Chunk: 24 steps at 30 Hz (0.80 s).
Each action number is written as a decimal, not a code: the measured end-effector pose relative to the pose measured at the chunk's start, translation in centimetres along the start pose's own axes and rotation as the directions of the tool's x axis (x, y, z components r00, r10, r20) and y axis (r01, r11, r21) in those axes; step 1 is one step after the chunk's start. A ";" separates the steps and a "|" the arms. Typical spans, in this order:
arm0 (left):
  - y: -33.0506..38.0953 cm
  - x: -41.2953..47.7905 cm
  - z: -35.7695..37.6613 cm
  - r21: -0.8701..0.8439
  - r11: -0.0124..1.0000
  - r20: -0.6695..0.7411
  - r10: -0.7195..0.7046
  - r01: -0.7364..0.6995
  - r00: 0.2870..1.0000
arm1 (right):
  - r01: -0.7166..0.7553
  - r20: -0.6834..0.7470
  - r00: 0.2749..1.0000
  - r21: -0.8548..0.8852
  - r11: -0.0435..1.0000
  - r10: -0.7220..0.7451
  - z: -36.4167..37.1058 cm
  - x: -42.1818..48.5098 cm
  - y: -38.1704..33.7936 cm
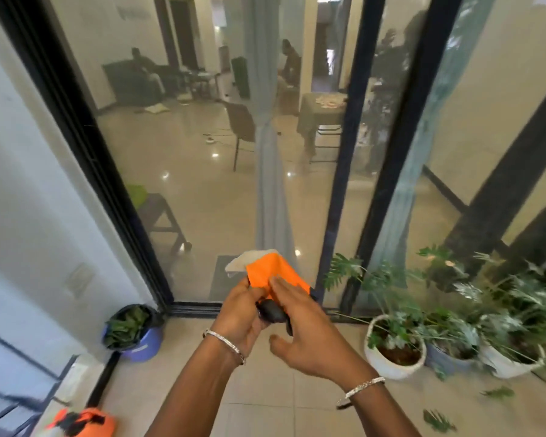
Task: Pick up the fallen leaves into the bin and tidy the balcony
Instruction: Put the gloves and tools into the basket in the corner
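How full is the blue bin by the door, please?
Nearly full: green leaves fill the bin to the rim of its black liner.

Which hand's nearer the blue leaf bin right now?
Left. The left hand, gripping the orange glove, is to the right of the blue bin; the right hand is farther right, beyond the left.

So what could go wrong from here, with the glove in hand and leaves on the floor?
The bin already looks heaped with leaves, so more may spill over its rim. The loose leaves lie on the tiles across the balcony from it, near the potted plants, so some could drop on the way. The left hand grips the glove only at one end; it might slip.
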<state>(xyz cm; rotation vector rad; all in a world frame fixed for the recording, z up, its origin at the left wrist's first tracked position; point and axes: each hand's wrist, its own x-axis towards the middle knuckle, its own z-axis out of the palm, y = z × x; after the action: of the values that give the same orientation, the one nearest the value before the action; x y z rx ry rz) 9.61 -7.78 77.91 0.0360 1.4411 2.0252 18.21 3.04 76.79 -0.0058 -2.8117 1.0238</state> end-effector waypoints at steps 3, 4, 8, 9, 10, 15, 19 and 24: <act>2.9 0.4 -5.2 -0.110 0.983 0.055 -0.138 0.144 0.989 | 0.030 0.024 0.999 0.074 0.997 -0.032 3.2 3.5 -2.5; 4.0 0.4 -7.2 -0.137 0.975 0.090 -0.163 0.174 0.983 | 0.003 -0.003 1.000 0.160 0.987 -0.002 4.1 5.0 -3.4; 6.9 0.3 -14.1 -0.159 0.971 0.201 -0.144 0.178 0.969 | 0.014 -0.134 0.991 0.288 0.958 0.026 7.0 9.4 -5.9; 7.7 0.2 -16.0 -0.139 0.978 0.179 -0.130 0.156 0.975 | 0.029 -0.141 0.990 0.329 0.944 0.018 7.9 10.6 -6.7; 8.3 0.1 -17.3 -0.092 0.986 0.135 -0.122 0.135 0.983 | 0.019 -0.147 0.988 0.379 0.925 0.039 8.5 11.7 -7.2; 10.1 0.0 -23.1 0.066 0.998 -0.169 0.000 0.012 0.986 | 0.015 -0.056 0.998 0.649 0.761 0.027 11.6 16.7 -9.8; 10.8 -0.7 -25.6 -0.100 0.989 -0.184 0.087 -0.107 0.979 | 0.005 0.106 0.989 0.663 0.749 -0.101 14.4 19.1 -12.4; 10.5 -0.5 -28.6 -0.232 0.918 -0.435 0.197 -0.321 0.878 | -0.107 0.278 0.948 0.739 0.665 -0.156 17.7 21.3 -14.9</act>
<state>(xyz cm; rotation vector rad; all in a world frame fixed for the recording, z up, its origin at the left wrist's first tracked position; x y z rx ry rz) -5.77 -34.02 75.69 -0.3560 1.4074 2.5743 -4.67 -18.56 75.88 0.3191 -2.3630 2.2796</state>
